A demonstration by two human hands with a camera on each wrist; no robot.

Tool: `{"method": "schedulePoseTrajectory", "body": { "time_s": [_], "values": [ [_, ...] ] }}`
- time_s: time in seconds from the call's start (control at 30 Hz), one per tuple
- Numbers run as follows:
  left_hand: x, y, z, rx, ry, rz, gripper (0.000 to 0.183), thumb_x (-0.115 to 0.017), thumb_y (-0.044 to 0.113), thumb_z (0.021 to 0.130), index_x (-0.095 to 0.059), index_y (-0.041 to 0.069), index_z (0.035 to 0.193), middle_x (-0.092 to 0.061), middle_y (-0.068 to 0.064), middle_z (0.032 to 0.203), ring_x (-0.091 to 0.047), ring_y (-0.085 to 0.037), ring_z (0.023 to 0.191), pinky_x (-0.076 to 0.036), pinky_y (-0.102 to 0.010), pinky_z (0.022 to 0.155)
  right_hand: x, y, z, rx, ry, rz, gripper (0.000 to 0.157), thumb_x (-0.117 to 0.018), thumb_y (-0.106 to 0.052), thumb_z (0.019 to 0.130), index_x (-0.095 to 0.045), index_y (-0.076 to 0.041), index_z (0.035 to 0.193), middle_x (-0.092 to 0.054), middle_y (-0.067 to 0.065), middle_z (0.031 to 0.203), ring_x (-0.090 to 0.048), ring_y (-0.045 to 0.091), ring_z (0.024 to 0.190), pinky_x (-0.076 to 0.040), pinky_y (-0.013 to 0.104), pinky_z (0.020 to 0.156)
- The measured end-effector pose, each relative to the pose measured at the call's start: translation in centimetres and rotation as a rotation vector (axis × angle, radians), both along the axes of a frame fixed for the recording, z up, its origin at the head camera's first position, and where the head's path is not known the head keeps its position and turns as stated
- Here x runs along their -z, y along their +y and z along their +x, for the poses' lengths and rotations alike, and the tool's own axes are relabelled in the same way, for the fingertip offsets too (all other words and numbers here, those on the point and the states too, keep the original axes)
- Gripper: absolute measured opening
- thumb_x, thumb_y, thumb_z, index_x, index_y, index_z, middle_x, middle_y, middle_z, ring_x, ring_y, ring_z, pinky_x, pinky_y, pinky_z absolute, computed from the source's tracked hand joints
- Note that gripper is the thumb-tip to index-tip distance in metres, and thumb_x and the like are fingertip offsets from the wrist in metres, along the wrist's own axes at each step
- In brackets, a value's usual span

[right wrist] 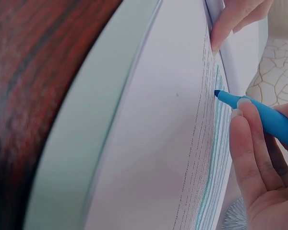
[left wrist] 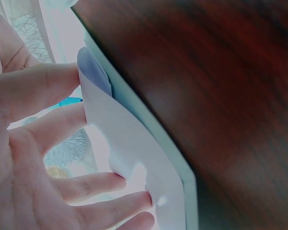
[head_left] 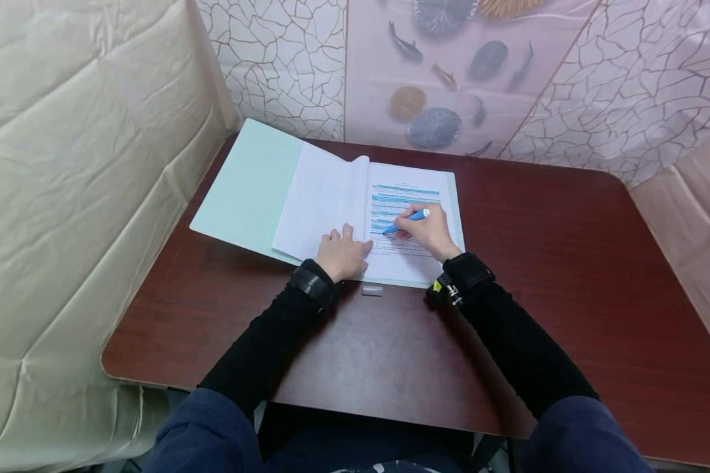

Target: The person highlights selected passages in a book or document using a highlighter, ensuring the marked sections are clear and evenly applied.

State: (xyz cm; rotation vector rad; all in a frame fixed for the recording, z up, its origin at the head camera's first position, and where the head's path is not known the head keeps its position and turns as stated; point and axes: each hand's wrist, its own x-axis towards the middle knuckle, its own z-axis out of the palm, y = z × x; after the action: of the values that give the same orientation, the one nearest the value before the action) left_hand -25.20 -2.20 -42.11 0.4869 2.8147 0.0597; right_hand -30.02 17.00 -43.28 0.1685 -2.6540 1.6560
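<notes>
A blue highlighter (head_left: pixel 414 218) is pinched in my right hand (head_left: pixel 430 230), its tip on or just over the printed page (head_left: pixel 402 266). Blue strokes cover many text lines in the page's upper part; the lowest lines are unmarked. My left hand (head_left: pixel 341 255) rests with spread fingers on the turned-back sheets (head_left: pixel 319 203) beside the fold. In the left wrist view its fingers (left wrist: pixel 101 184) touch the curved paper (left wrist: pixel 134 139). The right wrist view shows the highlighter (right wrist: pixel 273 122) between thumb and fingers, with its dark tip toward the text. A pale green folder (head_left: pixel 248 184) lies open underneath.
A small grey piece (head_left: pixel 372 290), perhaps a pen cap or clip, lies on the brown table (head_left: pixel 568 282) just below the folder. A patterned curtain (head_left: pixel 426 79) hangs behind the table, and a cream fabric wall (head_left: pixel 83 197) stands at the left.
</notes>
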Motion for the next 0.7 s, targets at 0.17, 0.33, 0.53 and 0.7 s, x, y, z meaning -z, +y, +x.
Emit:
{"method": "schedulePoseTrajectory", "body": {
  "time_s": [0.17, 0.33, 0.53, 0.7],
  "values": [
    [0.03, -0.01, 0.0, 0.0, -0.002, 0.002, 0.056, -0.052, 0.037, 0.097, -0.037, 0.028, 0.149, -0.026, -0.024, 0.154, -0.041, -0.043, 0.129, -0.033, -0.051, 0.109, 0.02, 0.22, 0.05, 0.001, -0.02, -0.007, 0.013, -0.068, -0.013, 0.086, -0.07, 0.0, 0.089, -0.072, 0.024, 0.088, -0.072, 0.027, 0.07, -0.058, 0.034, 0.071],
    [-0.02, -0.03, 0.0, 0.003, -0.004, 0.003, 0.055, -0.052, 0.037, 0.097, -0.037, 0.028, 0.149, -0.026, -0.024, 0.154, -0.041, -0.043, 0.129, -0.033, -0.052, 0.109, 0.01, 0.42, 0.09, -0.005, -0.025, -0.006, 0.015, -0.068, -0.014, 0.087, -0.069, 0.001, 0.091, -0.072, 0.024, 0.089, -0.072, 0.028, 0.071, -0.058, 0.035, 0.072],
    [-0.13, -0.07, 0.09, 0.007, -0.002, 0.005, 0.055, -0.051, 0.036, 0.097, -0.037, 0.027, 0.149, -0.026, -0.024, 0.153, -0.041, -0.043, 0.128, -0.033, -0.052, 0.109, -0.08, 0.58, 0.15, -0.007, -0.01, 0.009, 0.014, -0.067, -0.012, 0.087, -0.069, 0.001, 0.091, -0.072, 0.024, 0.088, -0.072, 0.027, 0.07, -0.058, 0.033, 0.07],
    [-0.16, -0.08, 0.12, 0.007, -0.003, 0.004, 0.055, -0.051, 0.037, 0.097, -0.037, 0.027, 0.149, -0.026, -0.024, 0.153, -0.041, -0.043, 0.128, -0.033, -0.052, 0.109, -0.16, 0.62, 0.26, -0.001, -0.008, 0.004, 0.014, -0.067, -0.012, 0.086, -0.07, 0.001, 0.09, -0.072, 0.025, 0.089, -0.072, 0.029, 0.071, -0.058, 0.032, 0.068]
  ]
}}
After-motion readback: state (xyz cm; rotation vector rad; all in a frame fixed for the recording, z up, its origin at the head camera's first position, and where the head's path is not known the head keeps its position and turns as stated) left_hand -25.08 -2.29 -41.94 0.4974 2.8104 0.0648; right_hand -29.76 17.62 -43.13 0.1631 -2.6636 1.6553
